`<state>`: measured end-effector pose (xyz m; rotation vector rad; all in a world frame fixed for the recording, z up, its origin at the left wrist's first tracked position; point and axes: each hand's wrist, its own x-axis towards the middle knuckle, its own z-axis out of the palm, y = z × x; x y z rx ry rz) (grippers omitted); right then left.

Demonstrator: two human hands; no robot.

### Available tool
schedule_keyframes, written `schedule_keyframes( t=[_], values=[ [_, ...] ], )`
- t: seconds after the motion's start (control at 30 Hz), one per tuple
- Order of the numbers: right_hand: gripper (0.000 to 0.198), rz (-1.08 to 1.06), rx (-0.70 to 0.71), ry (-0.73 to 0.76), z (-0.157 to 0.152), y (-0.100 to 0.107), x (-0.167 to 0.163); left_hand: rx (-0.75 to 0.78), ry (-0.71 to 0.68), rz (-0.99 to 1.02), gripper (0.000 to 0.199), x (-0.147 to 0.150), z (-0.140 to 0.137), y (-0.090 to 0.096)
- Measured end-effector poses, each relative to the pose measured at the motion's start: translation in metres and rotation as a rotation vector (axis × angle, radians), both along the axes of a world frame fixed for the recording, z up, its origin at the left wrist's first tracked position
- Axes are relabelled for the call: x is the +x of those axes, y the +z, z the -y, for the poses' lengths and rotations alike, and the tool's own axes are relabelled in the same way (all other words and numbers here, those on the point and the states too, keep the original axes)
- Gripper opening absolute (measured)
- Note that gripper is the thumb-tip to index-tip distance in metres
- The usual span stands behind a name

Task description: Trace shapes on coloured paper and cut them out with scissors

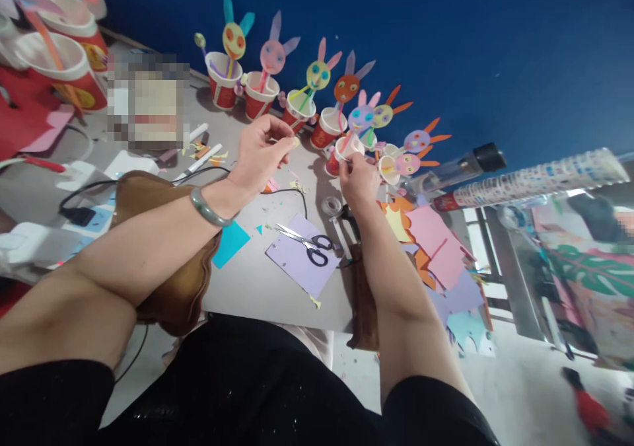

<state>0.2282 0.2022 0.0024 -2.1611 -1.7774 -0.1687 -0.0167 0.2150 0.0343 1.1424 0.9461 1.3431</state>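
My left hand hovers over the grey table, its fingertips pinched on a small yellowish paper scrap. My right hand reaches to a red-and-white paper cup and touches its rim; what its fingers hold is hidden. That cup carries a purple paper bunny face on a stick. A green bangle circles my left wrist.
A row of cups with paper bunny faces curves along the far edge. Black-handled scissors lie on lilac paper. Coloured paper sheets, a tape roll, a brown bag, a cable and larger cups surround me.
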Motion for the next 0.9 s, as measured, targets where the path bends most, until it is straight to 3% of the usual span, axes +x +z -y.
schedule_keyframes(
  t=[0.23, 0.43, 0.67, 0.9],
  values=[
    [0.030, 0.003, -0.111, -0.062, -0.002, 0.006, -0.022, 0.042, 0.023, 0.011, 0.014, 0.000, 0.000, -0.004],
    [0.053, -0.052, -0.067, 0.051, 0.022, 0.003, -0.029, 0.029, 0.010, -0.012, 0.020, -0.001, 0.002, -0.001],
    [0.026, 0.045, -0.092, 0.170, 0.065, -0.001, -0.021, 0.054, -0.057, -0.045, 0.026, -0.003, -0.003, -0.005],
    [0.021, 0.042, -0.121, 0.177, 0.078, 0.000, -0.008, 0.086, 0.082, 0.065, 0.020, 0.005, -0.001, -0.007]
  ],
)
